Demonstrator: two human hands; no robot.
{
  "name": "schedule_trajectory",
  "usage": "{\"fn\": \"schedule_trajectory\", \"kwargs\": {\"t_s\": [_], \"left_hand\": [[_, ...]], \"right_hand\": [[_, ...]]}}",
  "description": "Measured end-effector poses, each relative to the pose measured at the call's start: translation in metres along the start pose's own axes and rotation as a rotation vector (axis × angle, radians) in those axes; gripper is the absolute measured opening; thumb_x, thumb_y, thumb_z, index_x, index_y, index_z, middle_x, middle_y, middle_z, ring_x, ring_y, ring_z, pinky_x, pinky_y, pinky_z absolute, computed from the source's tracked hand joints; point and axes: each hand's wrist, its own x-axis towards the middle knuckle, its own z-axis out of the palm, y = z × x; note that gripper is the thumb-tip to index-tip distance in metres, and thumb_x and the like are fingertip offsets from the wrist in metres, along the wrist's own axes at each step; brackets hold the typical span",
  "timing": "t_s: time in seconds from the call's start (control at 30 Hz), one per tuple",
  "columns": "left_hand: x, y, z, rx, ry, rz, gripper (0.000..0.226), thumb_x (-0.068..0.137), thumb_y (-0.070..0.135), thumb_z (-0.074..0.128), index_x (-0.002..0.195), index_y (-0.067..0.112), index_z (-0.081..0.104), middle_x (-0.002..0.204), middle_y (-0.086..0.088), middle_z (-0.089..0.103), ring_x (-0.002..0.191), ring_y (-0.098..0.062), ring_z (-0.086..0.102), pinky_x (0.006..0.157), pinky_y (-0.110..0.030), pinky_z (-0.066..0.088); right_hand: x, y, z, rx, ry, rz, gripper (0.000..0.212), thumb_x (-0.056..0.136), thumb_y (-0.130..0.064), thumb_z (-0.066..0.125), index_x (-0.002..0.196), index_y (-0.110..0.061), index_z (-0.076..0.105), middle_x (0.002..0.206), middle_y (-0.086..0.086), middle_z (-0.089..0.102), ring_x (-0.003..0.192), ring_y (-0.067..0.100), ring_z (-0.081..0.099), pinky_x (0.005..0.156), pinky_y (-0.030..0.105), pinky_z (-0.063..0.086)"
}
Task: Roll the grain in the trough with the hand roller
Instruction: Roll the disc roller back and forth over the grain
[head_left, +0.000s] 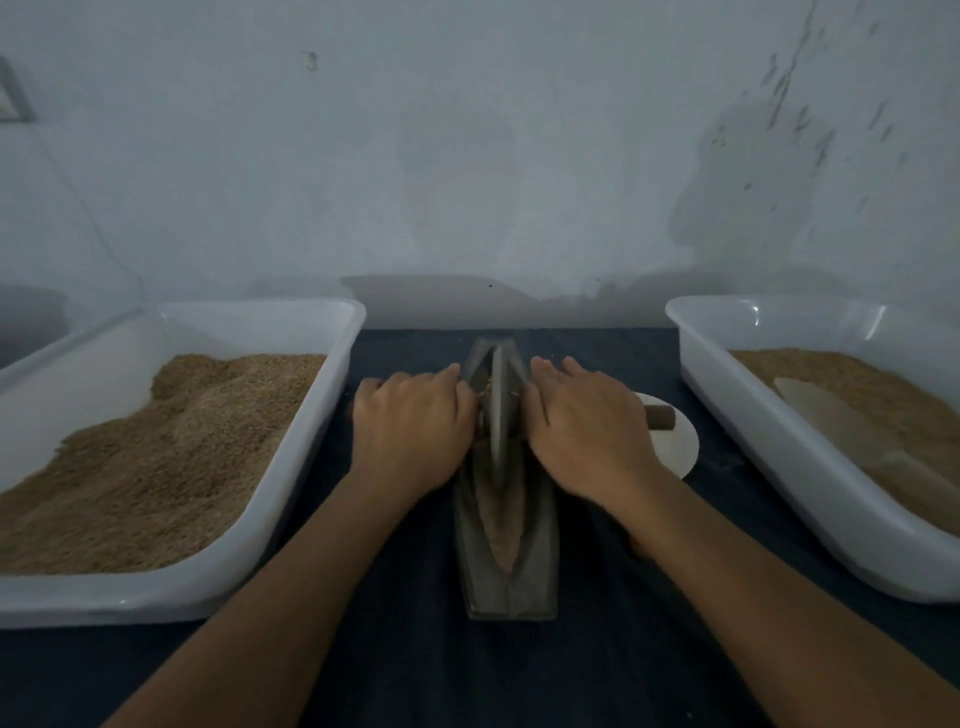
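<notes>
Both hands are laid palm-down over the axle handles of the hand roller (500, 410): the left hand (410, 431) covers the left handle, the right hand (587, 436) the right one, whose brown end (661, 417) juts out past the knuckles. Fingers are seen extended forward rather than tightly wrapped; whether the thumbs are hooked underneath cannot be told. The roller's disc is stood on edge in the narrow grey trough (506, 519), which is placed mid-table, running from the near edge toward the wall. Grain (501, 525) is heaped in the groove nearer the person, while the disc is set toward the far end.

Several risks are judged likely. With palms merely pressed on, a handle could be slipped off on a hard push, and the disc could be tipped sideways against the trough wall. Fingertips are held just beside the disc and could be pinched. If uneven pressure is applied, the light trough could be skidded on the dark cloth (597, 649) or grain thrown over its rim. The small white dish (675, 447) beneath the right handle could be struck, and the grain-filled left tray (322, 415) and right tray (727, 415) could be nudged by the forearms.
</notes>
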Motion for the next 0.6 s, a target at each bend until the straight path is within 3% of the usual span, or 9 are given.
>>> {"fn": "schedule_trajectory", "kwargs": {"t_s": [0.1,0.2,0.23,0.33,0.4,0.43,0.5,0.6], "left_hand": [[0.049,-0.006,0.016,-0.044,-0.157,-0.058,0.044,0.105,0.039,0.023,0.112,0.028,0.065,0.118,-0.001,0.073,0.101,-0.031,0.066,0.078,-0.041,0.037],[0.073,-0.011,0.02,-0.157,-0.292,-0.11,0.036,0.105,0.041,0.029,0.111,0.029,0.062,0.125,-0.005,0.067,0.109,-0.034,0.063,0.093,-0.05,0.047],[0.069,-0.011,0.019,-0.127,-0.281,-0.089,0.035,0.106,0.039,0.029,0.109,0.027,0.061,0.123,-0.005,0.067,0.107,-0.034,0.063,0.092,-0.05,0.048],[0.029,-0.008,0.013,0.006,-0.082,0.02,0.038,0.105,0.034,0.019,0.09,0.022,0.052,0.101,0.0,0.067,0.076,-0.025,0.056,0.067,-0.037,0.041],[-0.004,-0.007,0.003,-0.02,-0.014,0.048,0.039,0.103,0.033,0.012,0.084,0.027,0.046,0.099,0.004,0.069,0.067,-0.019,0.053,0.061,-0.033,0.03],[-0.019,-0.007,0.0,-0.063,0.007,0.045,0.042,0.105,0.035,0.013,0.088,0.03,0.052,0.104,0.006,0.072,0.07,-0.017,0.059,0.061,-0.033,0.032],[-0.047,-0.009,-0.007,-0.19,0.064,0.026,0.05,0.106,0.039,0.021,0.114,0.025,0.069,0.113,0.004,0.075,0.083,-0.015,0.068,0.07,-0.034,0.045],[-0.067,-0.01,-0.013,-0.326,0.104,0.004,0.057,0.107,0.04,0.027,0.144,0.011,0.061,0.118,-0.002,0.076,0.1,-0.018,0.072,0.084,-0.04,0.054]], "right_hand": [[0.047,0.003,0.006,-0.029,-0.006,0.102,0.062,0.11,-0.041,0.015,0.155,-0.011,0.044,0.148,0.009,0.059,0.15,0.028,0.037,0.118,0.047,0.03],[0.069,-0.003,0.005,-0.068,0.008,0.176,0.054,0.108,-0.039,0.018,0.126,-0.013,0.061,0.121,0.013,0.072,0.126,0.033,0.057,0.095,0.046,0.037],[0.068,-0.005,0.005,-0.081,0.002,0.178,0.054,0.107,-0.04,0.018,0.124,-0.013,0.062,0.119,0.013,0.072,0.124,0.033,0.058,0.095,0.047,0.038],[0.04,-0.008,0.006,-0.098,0.018,0.109,0.061,0.108,-0.041,0.016,0.153,-0.012,0.047,0.144,0.009,0.062,0.147,0.029,0.042,0.119,0.049,0.03],[0.008,-0.011,0.002,-0.071,0.049,0.045,0.064,0.107,-0.042,0.013,0.155,-0.015,0.045,0.153,0.003,0.055,0.149,0.024,0.039,0.124,0.048,0.026],[-0.01,-0.013,-0.001,-0.056,0.074,0.019,0.066,0.106,-0.044,0.011,0.154,-0.016,0.046,0.154,0.002,0.053,0.149,0.022,0.039,0.124,0.047,0.026],[-0.043,-0.018,-0.005,-0.053,0.162,-0.029,0.066,0.106,-0.045,0.012,0.153,-0.016,0.048,0.156,0.001,0.052,0.149,0.02,0.039,0.125,0.046,0.028],[-0.057,-0.022,-0.008,-0.059,0.215,-0.067,0.062,0.107,-0.044,0.019,0.15,-0.016,0.053,0.153,0.001,0.055,0.148,0.02,0.042,0.124,0.048,0.03]]}}
